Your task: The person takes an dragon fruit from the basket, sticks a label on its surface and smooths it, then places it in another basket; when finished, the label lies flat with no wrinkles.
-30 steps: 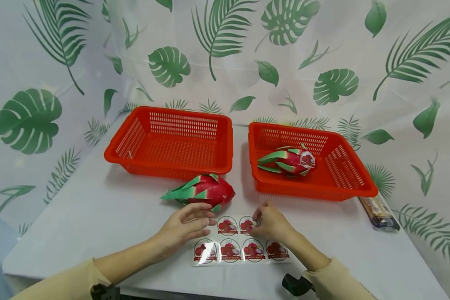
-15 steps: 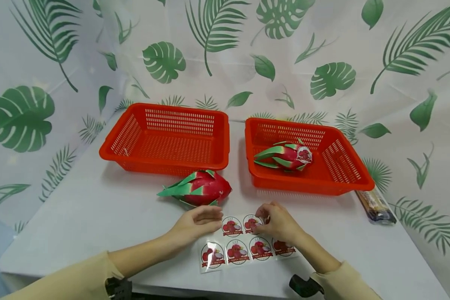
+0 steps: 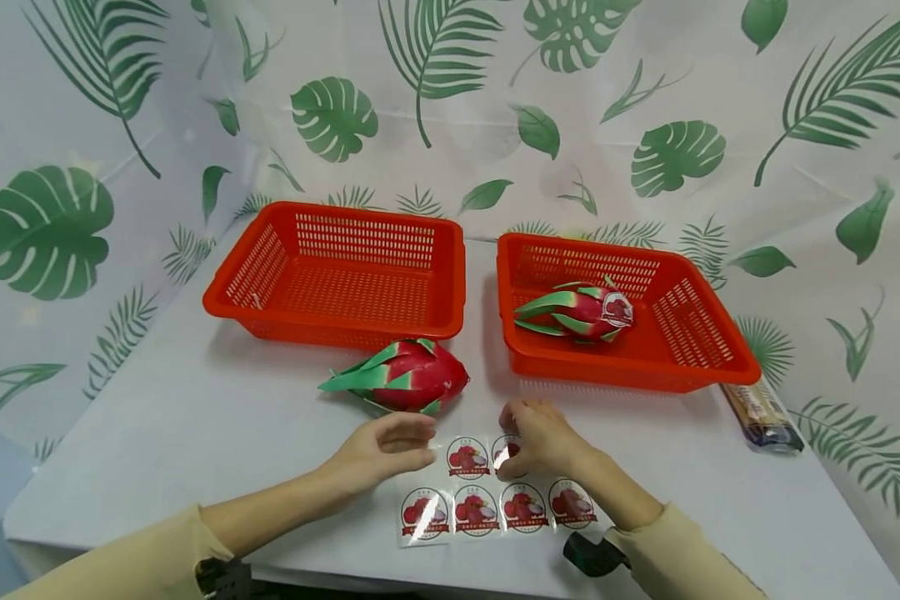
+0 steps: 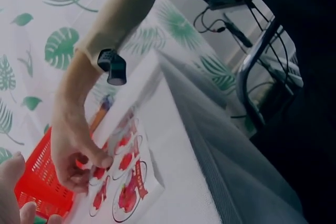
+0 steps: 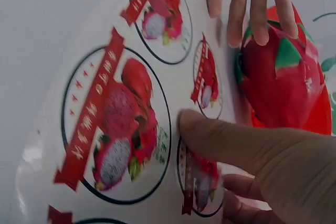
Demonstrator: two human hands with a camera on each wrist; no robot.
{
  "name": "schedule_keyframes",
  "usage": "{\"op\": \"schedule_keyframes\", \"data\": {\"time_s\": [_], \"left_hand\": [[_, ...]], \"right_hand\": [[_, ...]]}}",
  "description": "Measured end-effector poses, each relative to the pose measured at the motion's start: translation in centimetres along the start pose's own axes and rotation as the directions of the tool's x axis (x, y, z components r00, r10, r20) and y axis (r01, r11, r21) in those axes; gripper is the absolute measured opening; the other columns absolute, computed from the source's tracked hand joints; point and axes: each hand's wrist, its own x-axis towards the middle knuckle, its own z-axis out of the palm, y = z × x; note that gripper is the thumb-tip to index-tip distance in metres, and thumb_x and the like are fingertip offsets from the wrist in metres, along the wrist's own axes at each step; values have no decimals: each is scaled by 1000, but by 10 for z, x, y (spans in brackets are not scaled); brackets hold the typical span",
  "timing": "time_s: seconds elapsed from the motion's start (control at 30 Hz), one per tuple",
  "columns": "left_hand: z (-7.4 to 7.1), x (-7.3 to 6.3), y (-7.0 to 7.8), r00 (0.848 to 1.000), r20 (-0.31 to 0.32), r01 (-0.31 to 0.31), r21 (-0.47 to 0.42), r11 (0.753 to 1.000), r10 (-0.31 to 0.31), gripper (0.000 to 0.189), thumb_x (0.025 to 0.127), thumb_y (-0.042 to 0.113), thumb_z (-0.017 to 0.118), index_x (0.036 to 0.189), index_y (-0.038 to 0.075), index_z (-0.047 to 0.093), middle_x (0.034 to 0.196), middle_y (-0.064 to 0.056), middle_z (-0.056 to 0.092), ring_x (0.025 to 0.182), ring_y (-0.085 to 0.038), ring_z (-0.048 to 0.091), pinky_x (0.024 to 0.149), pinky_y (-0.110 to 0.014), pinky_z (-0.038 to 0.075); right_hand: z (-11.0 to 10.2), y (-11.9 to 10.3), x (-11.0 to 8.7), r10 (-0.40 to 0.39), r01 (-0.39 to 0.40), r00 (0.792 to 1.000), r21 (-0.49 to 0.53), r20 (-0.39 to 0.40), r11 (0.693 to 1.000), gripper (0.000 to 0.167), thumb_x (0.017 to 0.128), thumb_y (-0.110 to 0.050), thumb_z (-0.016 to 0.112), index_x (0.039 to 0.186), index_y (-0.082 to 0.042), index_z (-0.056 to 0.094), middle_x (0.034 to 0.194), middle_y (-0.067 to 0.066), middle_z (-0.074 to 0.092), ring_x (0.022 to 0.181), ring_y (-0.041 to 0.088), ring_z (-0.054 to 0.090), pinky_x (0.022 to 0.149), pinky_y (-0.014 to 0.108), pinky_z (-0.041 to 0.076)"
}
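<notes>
A sheet of round dragon fruit stickers [image 3: 474,510] lies flat near the table's front. My right hand [image 3: 546,443] is over its far row, thumb touching the sheet and bent fingers at the far edge. Thumb and fingers stand apart, with part of a sticker [image 5: 197,187] showing by the thumb in the right wrist view. My left hand [image 3: 378,458] hovers by the sheet's left edge with loose fingers, holding nothing. Just beyond it lies a red dragon fruit [image 3: 420,375] with green scales. Another dragon fruit [image 3: 577,312] wears a sticker.
A red basket [image 3: 352,335] stands at back left. The right red basket [image 3: 615,371] holds the stickered fruit. A clear-wrapped packet [image 3: 761,417] lies beside it. Leaf-patterned cloth [image 3: 450,125] hangs behind the table [image 3: 172,433].
My right thumb and fingers have spread farther apart over the far-row sticker. My left hand stays near the sheet's left edge. The fruit and baskets keep their places.
</notes>
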Motion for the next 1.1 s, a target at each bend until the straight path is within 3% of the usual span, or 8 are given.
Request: {"op": "schedule_keyframes", "data": {"time_s": [0.2,0.33,0.5,0.63,0.87,1.0,1.1], "left_hand": [[-1,0,1,1000,0,-4,22,1000,4,53,86,25,70,130,2,51,128,-15,55,118,-27,52,92,-33,46],[0,1,1,999,-10,-34,69,997,35,53,85,24,71,129,2,53,128,-14,55,120,-27,51,96,-34,44],[2,2,3,998,-6,-69,95,993,70,51,85,19,72,128,-1,53,131,-15,53,124,-28,47,104,-41,35],[5,1,5,997,-6,-70,159,985,71,51,84,20,72,129,3,55,132,-10,53,126,-28,45,106,-46,31],[9,2,7,998,26,-65,284,957,60,60,80,28,75,134,15,53,138,-1,48,131,-27,38,107,-48,28],[12,4,7,993,77,-111,295,949,92,65,78,30,77,135,14,51,136,0,49,128,-24,41,105,-49,30],[14,7,8,991,86,-123,295,948,101,65,76,30,79,134,15,52,126,0,56,118,-20,48,100,-46,37]], "right_hand": [[-6,4,-2,-54,37,995,204,78,978,21,73,-22,82,82,-12,66,77,-3,56,75,16,48,67,33,43],[-10,10,-3,-86,28,986,368,144,929,8,84,-18,71,84,-11,67,73,-2,61,72,17,52,64,33,44],[-19,15,-4,-103,-23,971,515,215,857,13,86,-22,69,90,-9,69,80,2,66,81,20,56,72,36,44],[-24,18,-5,-121,-50,961,581,250,812,15,86,-23,69,92,-9,69,84,5,68,83,22,60,75,37,46],[-31,24,-10,-229,-16,933,670,277,742,14,87,-17,66,95,-5,68,87,10,67,86,26,59,81,41,45],[-36,27,-13,-240,-6,935,686,263,727,16,88,-16,66,96,-3,67,87,10,66,87,25,57,81,41,44],[-38,28,-14,-246,10,939,694,241,720,17,88,-16,66,97,-1,66,86,9,65,86,23,55,80,40,43]]}}
